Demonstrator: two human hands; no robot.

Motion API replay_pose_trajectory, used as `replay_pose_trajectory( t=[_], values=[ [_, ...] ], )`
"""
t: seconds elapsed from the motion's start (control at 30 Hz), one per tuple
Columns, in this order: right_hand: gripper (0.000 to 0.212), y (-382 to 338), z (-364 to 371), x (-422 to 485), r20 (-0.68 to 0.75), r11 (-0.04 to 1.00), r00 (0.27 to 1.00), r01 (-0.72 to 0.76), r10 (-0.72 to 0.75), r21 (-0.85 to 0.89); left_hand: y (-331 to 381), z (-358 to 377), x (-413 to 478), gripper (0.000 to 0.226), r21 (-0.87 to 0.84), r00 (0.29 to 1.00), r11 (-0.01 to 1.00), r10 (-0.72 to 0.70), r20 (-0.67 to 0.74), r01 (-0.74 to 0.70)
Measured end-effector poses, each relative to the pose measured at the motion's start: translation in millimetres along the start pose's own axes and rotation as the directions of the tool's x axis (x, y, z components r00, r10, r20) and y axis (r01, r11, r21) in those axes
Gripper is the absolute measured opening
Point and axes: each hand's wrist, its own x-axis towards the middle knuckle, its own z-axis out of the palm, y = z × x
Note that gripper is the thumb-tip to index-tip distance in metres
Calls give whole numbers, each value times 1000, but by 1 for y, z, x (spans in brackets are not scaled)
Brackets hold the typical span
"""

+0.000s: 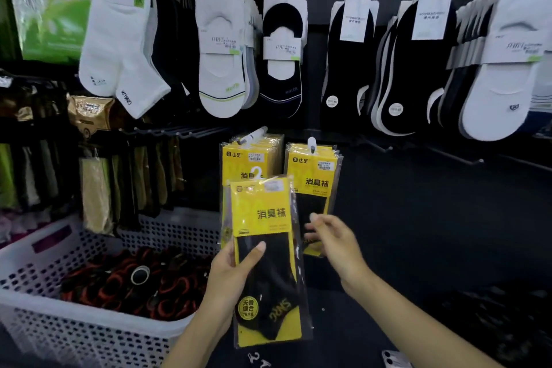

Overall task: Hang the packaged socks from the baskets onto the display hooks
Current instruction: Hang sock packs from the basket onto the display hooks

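While the left grip (230,275) clamps the held sock pack (263,209) by its lower left edge, thumb pressed across the black sock on the front, the pack stands near upright in the air, slightly tilted. Its white hanger tab (257,172) is at the top, straight above this grip, overlapping the hung yellow stack (251,158) and not yet on a hook. That stack hangs on the left hook (254,135), above the left grip. Right grip (334,245) is just right of the held pack, fingers loosely spread, blurred, pinching nothing. Its fingertips overlap the lower end of the second hung pack (316,179); cannot tell if they touch. That pack hangs on the right hook (312,145), above the right grip. Left of and below the left grip is a white perforated basket (30,302) with black-and-red sock bundles (134,281) inside. Well above both grips is a row of white and black no-show socks (219,69) on upper hooks, with white ankle socks (116,39) at far left.
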Motion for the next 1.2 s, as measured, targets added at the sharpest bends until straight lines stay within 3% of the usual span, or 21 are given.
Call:
replay_pose_trajectory(
  t=[0.07,0.2,0.3,0.4,0.57,0.8,0.97,1.2],
  values=[
    [24,-1,5,-14,129,999,992,-19,15,30,-3,9,-4,29,27,999,1000,-12,31,11],
    [31,-8,-5,-29,115,989,993,19,-36,144,-2,21,-8,21,25,1000,1000,1,14,-1],
    [22,-13,-12,-32,130,995,989,65,-75,81,5,34,-5,20,38,999,998,44,25,-45],
    [18,-18,-19,-26,43,992,995,82,-86,95,13,53,2,21,58,995,994,95,21,-96],
    [10,-27,-34,-5,-147,980,981,144,-123,140,22,71,21,41,69,991,989,128,32,-130],
    [5,-23,-22,31,-167,991,981,112,-99,68,7,70,35,58,222,988,964,153,1,-149],
    [13,-10,-12,63,-211,996,977,-7,26,93,-6,79,63,61,329,987,931,157,30,-158],
    [18,6,-11,122,-298,996,953,-44,64,73,-38,102,130,66,434,984,887,181,-8,-159]
  ],
)
